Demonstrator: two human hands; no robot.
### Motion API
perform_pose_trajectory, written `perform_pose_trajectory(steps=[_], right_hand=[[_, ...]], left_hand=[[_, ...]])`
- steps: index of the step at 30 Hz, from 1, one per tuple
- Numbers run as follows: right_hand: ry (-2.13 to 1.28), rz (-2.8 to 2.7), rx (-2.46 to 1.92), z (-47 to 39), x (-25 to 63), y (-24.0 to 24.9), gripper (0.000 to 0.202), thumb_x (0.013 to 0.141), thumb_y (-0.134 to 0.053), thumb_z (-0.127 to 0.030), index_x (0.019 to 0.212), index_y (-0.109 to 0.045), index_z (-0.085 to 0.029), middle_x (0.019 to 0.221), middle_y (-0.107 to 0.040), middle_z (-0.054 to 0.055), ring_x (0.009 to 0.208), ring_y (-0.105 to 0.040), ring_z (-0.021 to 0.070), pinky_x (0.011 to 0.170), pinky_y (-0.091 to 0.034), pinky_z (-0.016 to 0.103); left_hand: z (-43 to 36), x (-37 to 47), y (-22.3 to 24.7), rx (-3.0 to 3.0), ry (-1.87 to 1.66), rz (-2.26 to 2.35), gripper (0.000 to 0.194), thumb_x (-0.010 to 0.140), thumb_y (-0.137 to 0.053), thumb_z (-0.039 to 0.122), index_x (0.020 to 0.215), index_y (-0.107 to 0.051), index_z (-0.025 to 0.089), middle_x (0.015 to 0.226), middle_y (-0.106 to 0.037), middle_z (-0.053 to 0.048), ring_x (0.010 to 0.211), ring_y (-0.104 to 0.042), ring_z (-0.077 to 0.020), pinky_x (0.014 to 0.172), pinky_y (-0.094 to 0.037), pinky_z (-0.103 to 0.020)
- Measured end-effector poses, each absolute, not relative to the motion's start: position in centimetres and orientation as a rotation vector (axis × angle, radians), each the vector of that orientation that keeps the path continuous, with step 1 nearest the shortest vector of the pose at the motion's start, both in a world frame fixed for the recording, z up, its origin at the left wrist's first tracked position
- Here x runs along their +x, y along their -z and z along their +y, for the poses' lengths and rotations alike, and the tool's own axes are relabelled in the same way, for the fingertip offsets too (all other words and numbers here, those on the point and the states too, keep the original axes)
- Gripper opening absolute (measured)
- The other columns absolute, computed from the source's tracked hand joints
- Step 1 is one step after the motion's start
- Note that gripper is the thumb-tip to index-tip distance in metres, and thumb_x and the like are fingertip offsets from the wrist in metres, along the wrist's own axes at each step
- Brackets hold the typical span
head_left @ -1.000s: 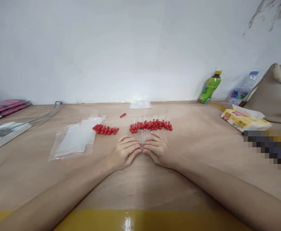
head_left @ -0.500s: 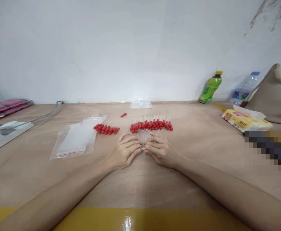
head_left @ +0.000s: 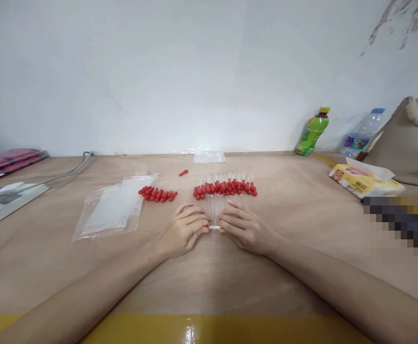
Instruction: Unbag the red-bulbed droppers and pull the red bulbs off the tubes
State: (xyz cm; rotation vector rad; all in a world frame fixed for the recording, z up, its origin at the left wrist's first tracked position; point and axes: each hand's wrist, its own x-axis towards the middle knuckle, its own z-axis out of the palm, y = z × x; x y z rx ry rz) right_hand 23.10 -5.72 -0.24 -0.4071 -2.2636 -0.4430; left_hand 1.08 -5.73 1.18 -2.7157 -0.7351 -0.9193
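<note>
My left hand (head_left: pixel 185 228) is closed, with a red rubber bulb (head_left: pixel 206 226) peeking out at its fingertips. Facing it, my right hand (head_left: pixel 248 225) is closed on the other end of a clear glass tube (head_left: pixel 214 227) that lies crosswise between both hands. Just beyond, several clear glass tubes (head_left: pixel 213 209) lie side by side, partly hidden by my right fingers. Behind these is a row of droppers with red bulbs (head_left: pixel 226 186), their clear tubes pointing to the wall. A smaller heap of loose red bulbs (head_left: pixel 157 193) lies to the left, and a single red bulb (head_left: pixel 183 172) farther back.
Clear zip bags (head_left: pixel 113 208) lie left of the loose bulbs; another bag (head_left: pixel 209 157) is by the wall. A power strip (head_left: pixel 26 191) with cables is far left. On the right stand a green bottle (head_left: pixel 313 133), a clear bottle (head_left: pixel 362 134), a tissue pack (head_left: pixel 364 180) and a beige bag (head_left: pixel 405 143).
Both hands have come slightly nearer to me, and the gap between them has widened a little. The crosswise glass tube has moved nearer with them.
</note>
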Motion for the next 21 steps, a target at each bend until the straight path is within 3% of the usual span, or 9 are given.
perform_pose_trajectory(steps=[7, 13, 18, 21], right_hand=[[0.495, -2.291, -0.398, -5.7, 23.7, 0.1, 0.018, 0.084, -0.049, -0.012, 0.097, -0.061, -0.011, 0.098, -0.064, 0.007, 0.098, -0.053, 0.0184, 0.091, -0.044, 0.038], [0.387, -2.139, -0.774, -5.0, 25.3, 0.3, 0.017, 0.084, -0.051, -0.021, 0.095, -0.064, -0.018, 0.064, -0.059, 0.002, 0.066, -0.05, 0.014, 0.067, -0.041, 0.031], [0.186, -2.133, -0.891, -4.8, 24.0, 0.3, 0.027, 0.085, -0.042, -0.017, 0.106, -0.058, -0.013, 0.073, -0.058, 0.006, 0.069, -0.049, 0.0152, 0.068, -0.041, 0.03], [0.006, -2.053, -0.916, -4.8, 22.7, -0.3, 0.022, 0.082, -0.044, -0.014, 0.099, -0.058, -0.014, 0.074, -0.06, 0.005, 0.069, -0.052, 0.0143, 0.066, -0.041, 0.028]], left_hand=[[-5.7, 0.4, -1.4, -2.661, 0.845, -0.762, 0.015, 0.086, -0.047, 0.022, 0.084, -0.061, 0.019, 0.087, -0.068, -0.001, 0.072, -0.053, -0.0156, 0.063, -0.038, -0.031], [-2.9, -4.1, -2.3, -2.321, 1.208, -1.389, 0.022, 0.088, -0.041, 0.027, 0.087, -0.061, 0.019, 0.086, -0.061, -0.005, 0.081, -0.056, -0.0173, 0.074, -0.046, -0.033], [-0.6, -7.5, -3.3, -2.112, 1.209, -1.684, 0.023, 0.085, -0.04, 0.026, 0.096, -0.059, 0.022, 0.09, -0.052, -0.009, 0.079, -0.054, -0.0209, 0.069, -0.047, -0.039], [-0.1, -8.8, -3.6, -2.046, 1.187, -1.733, 0.021, 0.083, -0.043, 0.026, 0.099, -0.057, 0.023, 0.084, -0.053, -0.008, 0.073, -0.053, -0.0208, 0.067, -0.046, -0.039]])
